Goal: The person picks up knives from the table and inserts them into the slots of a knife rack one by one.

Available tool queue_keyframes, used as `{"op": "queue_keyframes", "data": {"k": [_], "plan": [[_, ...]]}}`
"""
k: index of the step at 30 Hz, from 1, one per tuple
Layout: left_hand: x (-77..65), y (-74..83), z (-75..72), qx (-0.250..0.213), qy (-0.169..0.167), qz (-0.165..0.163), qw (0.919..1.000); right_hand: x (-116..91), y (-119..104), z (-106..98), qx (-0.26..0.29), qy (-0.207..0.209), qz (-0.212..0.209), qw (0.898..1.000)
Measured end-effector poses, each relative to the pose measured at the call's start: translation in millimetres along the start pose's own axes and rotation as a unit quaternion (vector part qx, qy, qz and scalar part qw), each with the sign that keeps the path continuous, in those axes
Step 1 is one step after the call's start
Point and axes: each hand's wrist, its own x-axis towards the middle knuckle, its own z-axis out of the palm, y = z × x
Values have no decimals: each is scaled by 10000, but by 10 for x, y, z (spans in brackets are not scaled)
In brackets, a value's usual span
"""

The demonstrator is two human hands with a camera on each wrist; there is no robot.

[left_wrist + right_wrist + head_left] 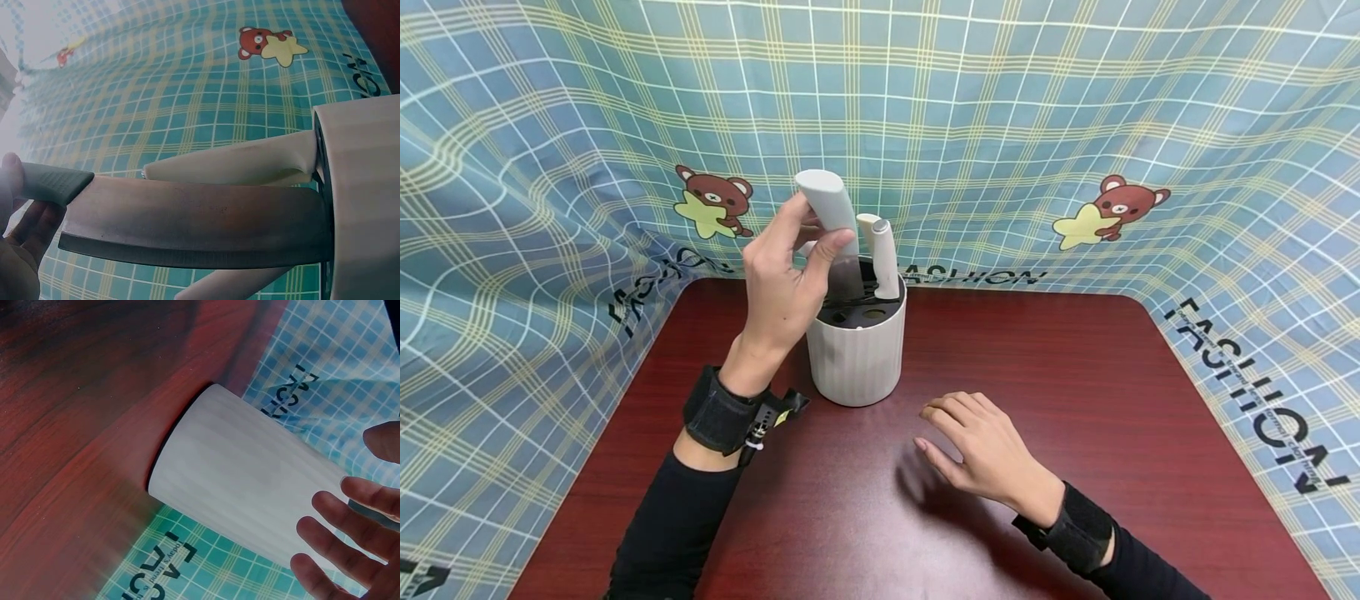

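Note:
My left hand (786,283) pinches the pale grey handle of a cleaver (200,222) between thumb and fingers. Its broad blade runs down into the black slotted top of a white ribbed knife block (856,367), where the blade's end is hidden. Another white-handled knife (884,258) stands in the block beside it, and a further pale handle (237,157) shows past the blade in the left wrist view. To the front right of the block, my right hand (977,446) hovers over the table with fingers spread and holds nothing.
The block stands on a dark red wooden table (1037,375) toward its back edge. A blue-green checked cloth (970,150) with printed bears and lettering hangs around the back and sides.

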Motion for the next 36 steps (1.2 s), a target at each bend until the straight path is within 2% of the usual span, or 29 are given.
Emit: {"op": "queue_keyframes", "data": {"k": [11, 18, 22, 30, 36], "plan": [[-3, -157, 45, 23, -244, -171, 9996, -15, 8, 7, 25, 14, 36, 10000], [-44, -267, 87, -74, -419, -725, 9965, -26, 18, 7, 12, -5, 60, 10000], [-75, -332, 116, -51, -471, -924, 9946, -31, 20, 2, -20, -31, 69, 10000], [-165, -486, 193, 71, -587, -911, 9941, -43, 20, -17, -43, -33, 104, 9999], [-218, -540, 226, 127, -628, -873, 9941, -53, 23, -21, 17, 7, 94, 10000]]}}
